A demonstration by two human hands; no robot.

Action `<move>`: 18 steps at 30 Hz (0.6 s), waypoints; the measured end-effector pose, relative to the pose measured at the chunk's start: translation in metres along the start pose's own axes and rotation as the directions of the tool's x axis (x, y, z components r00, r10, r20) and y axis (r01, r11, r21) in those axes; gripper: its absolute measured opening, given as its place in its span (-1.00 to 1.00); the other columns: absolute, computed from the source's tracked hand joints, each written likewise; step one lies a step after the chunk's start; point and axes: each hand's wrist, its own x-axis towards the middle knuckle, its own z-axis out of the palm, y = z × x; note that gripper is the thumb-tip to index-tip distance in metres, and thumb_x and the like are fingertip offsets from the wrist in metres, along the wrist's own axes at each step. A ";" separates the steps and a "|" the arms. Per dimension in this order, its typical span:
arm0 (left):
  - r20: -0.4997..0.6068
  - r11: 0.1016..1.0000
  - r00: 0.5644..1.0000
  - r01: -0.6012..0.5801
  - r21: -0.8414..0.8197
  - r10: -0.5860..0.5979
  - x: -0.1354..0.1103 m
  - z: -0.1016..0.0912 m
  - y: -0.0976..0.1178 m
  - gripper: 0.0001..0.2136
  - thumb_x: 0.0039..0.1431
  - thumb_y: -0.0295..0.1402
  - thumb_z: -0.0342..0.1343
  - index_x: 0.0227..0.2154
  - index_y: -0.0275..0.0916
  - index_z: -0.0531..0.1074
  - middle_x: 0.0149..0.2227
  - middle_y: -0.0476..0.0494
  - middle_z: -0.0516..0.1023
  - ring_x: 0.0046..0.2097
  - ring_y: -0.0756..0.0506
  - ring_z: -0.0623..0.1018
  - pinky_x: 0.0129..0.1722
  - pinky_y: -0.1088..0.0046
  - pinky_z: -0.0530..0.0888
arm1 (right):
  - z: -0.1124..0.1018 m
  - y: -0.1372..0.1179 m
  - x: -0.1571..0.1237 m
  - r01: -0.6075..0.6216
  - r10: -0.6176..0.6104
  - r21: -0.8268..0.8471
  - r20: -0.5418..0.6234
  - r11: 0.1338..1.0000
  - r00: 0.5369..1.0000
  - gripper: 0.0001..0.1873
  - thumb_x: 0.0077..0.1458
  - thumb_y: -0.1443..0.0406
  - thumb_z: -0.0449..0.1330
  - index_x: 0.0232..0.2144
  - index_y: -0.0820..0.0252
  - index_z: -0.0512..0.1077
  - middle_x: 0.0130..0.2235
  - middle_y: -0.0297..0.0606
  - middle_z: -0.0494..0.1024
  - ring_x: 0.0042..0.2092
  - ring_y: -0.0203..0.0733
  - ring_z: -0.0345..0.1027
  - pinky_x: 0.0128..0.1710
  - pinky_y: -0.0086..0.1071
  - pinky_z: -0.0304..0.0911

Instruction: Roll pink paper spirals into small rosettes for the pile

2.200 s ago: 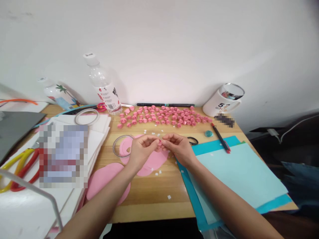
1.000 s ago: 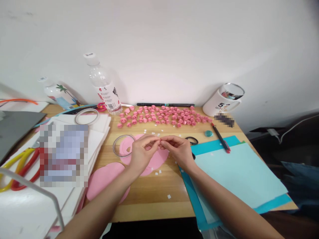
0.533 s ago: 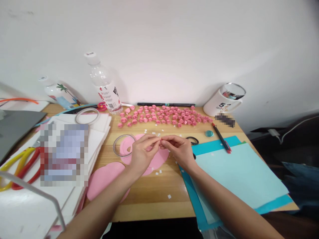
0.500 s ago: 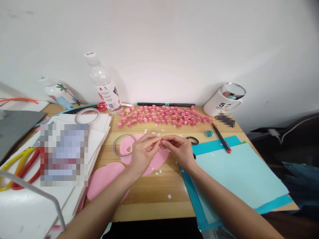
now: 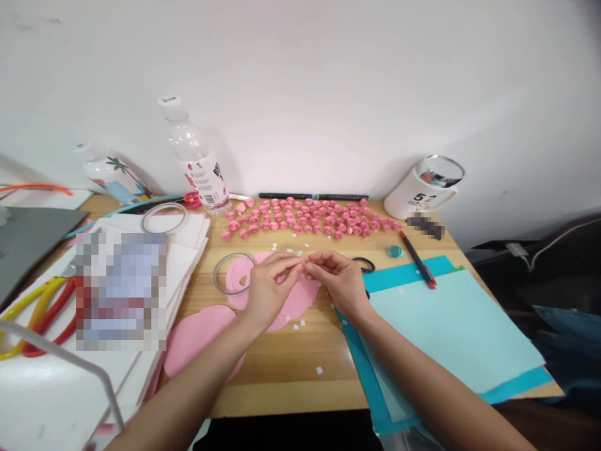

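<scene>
My left hand point(image 5: 272, 285) and my right hand point(image 5: 338, 279) meet fingertip to fingertip over the table. Pinched between them is a small piece of pink paper point(image 5: 304, 267), mostly covered by the fingers. Below the hands lie pink paper discs point(image 5: 300, 300), one with a spiral cut in it, and a roll of clear tape point(image 5: 216, 275) rests partly on them. Another pink paper piece point(image 5: 200, 338) lies nearer, partly behind my left forearm. Beyond the hands, many rolled pink paper flowers point(image 5: 305, 219) are spread in rows.
Blue and pale sheets point(image 5: 446, 332) lie at right with a pen point(image 5: 417, 260); a white mug point(image 5: 416, 191) stands behind. At left are a paper stack point(image 5: 188, 250), scissors point(image 5: 47, 307), a second tape roll point(image 5: 164, 218) and a water bottle point(image 5: 200, 163). Small white scraps dot the table.
The fingertips have shifted slightly against each other, and a bit more pink paper shows between them. Everything else stays in place.
</scene>
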 end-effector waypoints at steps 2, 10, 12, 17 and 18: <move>-0.011 1.000 1.000 0.023 0.008 -0.023 0.000 0.000 0.000 -0.88 0.04 -0.47 0.11 -0.39 -0.21 0.54 -0.32 -0.12 0.56 -0.27 -0.06 0.52 -0.33 0.46 0.48 | 0.001 0.000 0.000 -0.010 0.010 -0.027 0.014 1.000 1.000 -0.71 -0.23 0.18 0.36 -0.46 0.23 0.44 -0.52 -0.30 0.54 -0.49 -0.27 0.42 -0.39 -0.35 0.40; -0.013 0.997 0.998 0.065 -0.034 -0.065 0.000 0.002 -0.001 -0.89 0.03 -0.43 0.12 -0.39 -0.22 0.53 -0.33 -0.12 0.55 -0.29 -0.06 0.53 -0.36 0.47 0.49 | 0.000 -0.001 -0.003 0.091 -0.083 -0.146 0.059 0.985 0.995 -0.73 -0.15 0.14 0.31 -0.46 0.23 0.47 -0.49 -0.27 0.54 -0.44 -0.25 0.41 -0.36 -0.34 0.36; -0.002 0.997 0.999 0.055 -0.046 -0.055 0.000 0.003 -0.003 -0.89 0.05 -0.41 0.11 -0.37 -0.23 0.52 -0.32 -0.13 0.54 -0.31 -0.05 0.53 -0.38 0.47 0.49 | 0.000 -0.001 -0.003 0.088 -0.082 -0.154 0.045 0.984 0.996 -0.72 -0.16 0.13 0.31 -0.46 0.23 0.47 -0.49 -0.26 0.54 -0.44 -0.25 0.41 -0.36 -0.34 0.36; 0.014 0.999 0.999 -0.039 0.027 0.038 -0.002 0.004 -0.007 -0.89 0.07 -0.42 0.09 -0.36 -0.23 0.51 -0.33 -0.12 0.54 -0.34 -0.02 0.52 -0.37 0.49 0.48 | 0.000 0.001 -0.003 0.094 -0.093 -0.138 0.013 0.986 0.996 -0.72 -0.21 0.16 0.34 -0.44 0.23 0.47 -0.48 -0.27 0.54 -0.44 -0.25 0.41 -0.37 -0.36 0.35; 0.008 0.996 0.998 -0.069 0.054 0.069 -0.002 0.004 -0.007 -0.88 0.07 -0.44 0.09 -0.36 -0.23 0.51 -0.33 -0.12 0.54 -0.33 -0.02 0.52 -0.36 0.49 0.48 | 0.001 0.002 -0.003 0.099 -0.099 -0.133 0.011 0.986 0.995 -0.72 -0.21 0.17 0.35 -0.44 0.23 0.47 -0.47 -0.27 0.54 -0.44 -0.25 0.42 -0.37 -0.36 0.36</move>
